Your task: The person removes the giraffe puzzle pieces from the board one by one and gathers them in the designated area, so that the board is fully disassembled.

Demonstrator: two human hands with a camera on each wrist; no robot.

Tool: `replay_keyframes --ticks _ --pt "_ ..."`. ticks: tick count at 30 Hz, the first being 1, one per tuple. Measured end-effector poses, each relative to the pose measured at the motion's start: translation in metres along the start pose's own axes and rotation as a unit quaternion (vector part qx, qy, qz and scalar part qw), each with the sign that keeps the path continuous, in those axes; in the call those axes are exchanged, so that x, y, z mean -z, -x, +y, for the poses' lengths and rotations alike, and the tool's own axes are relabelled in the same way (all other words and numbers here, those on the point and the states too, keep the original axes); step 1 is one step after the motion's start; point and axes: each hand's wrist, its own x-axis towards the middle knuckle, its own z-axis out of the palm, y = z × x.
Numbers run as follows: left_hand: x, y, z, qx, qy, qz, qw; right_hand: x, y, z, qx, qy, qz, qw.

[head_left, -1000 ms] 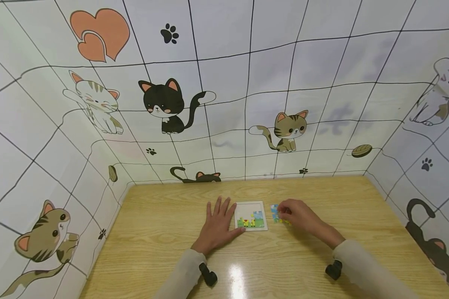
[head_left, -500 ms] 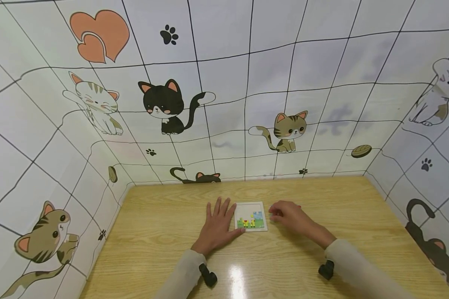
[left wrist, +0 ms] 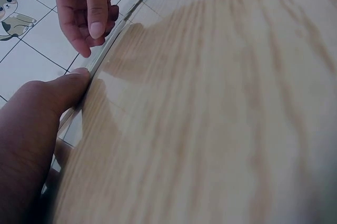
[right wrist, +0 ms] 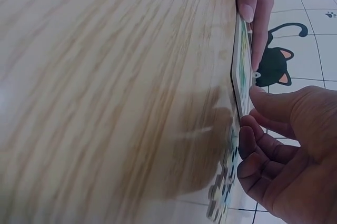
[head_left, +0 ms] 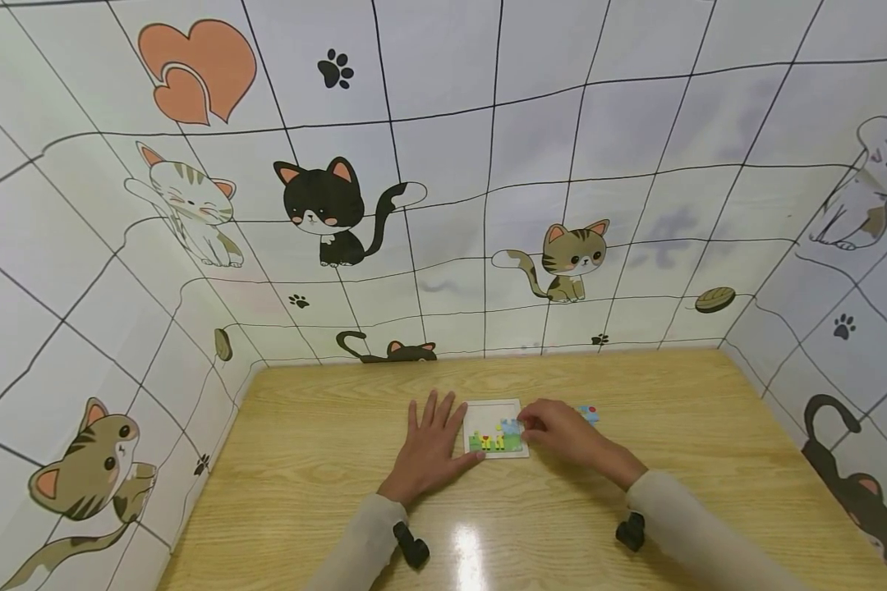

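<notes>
A small square puzzle tray [head_left: 491,403] with a pale rim lies on the table. Joined jigsaw pieces [head_left: 510,441] with green, yellow and blue print fill its lower part and right side. My left hand [head_left: 427,447] lies flat with spread fingers, thumb and forefinger touching the tray's left and near edges. At the right rim, my right hand [head_left: 567,432] has thumb and forefinger together, pinching a small puzzle piece [right wrist: 256,75] that is mostly hidden. Loose puzzle pieces [head_left: 588,414] lie under and behind that hand; in the right wrist view, more loose pieces [right wrist: 220,195] show below the fingers.
The wooden table [head_left: 303,460] ends at walls [head_left: 451,213] covered in cat-print tiles at the back and both sides. A black wrist camera [head_left: 411,545] sits on the left sleeve, another wrist camera [head_left: 631,532] on the right.
My right hand has moved left from the loose pieces to the tray's right rim, uncovering some pieces behind it. My left hand has stayed in place.
</notes>
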Motion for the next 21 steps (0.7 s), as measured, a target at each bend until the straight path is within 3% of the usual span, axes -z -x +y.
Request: replay_keyframes --ticks 21 --pt "0.002 0.001 0.001 -0.003 0.0 -0.003 1.0 -0.006 -0.012 -0.002 -0.026 0.02 -0.026 0.9991"
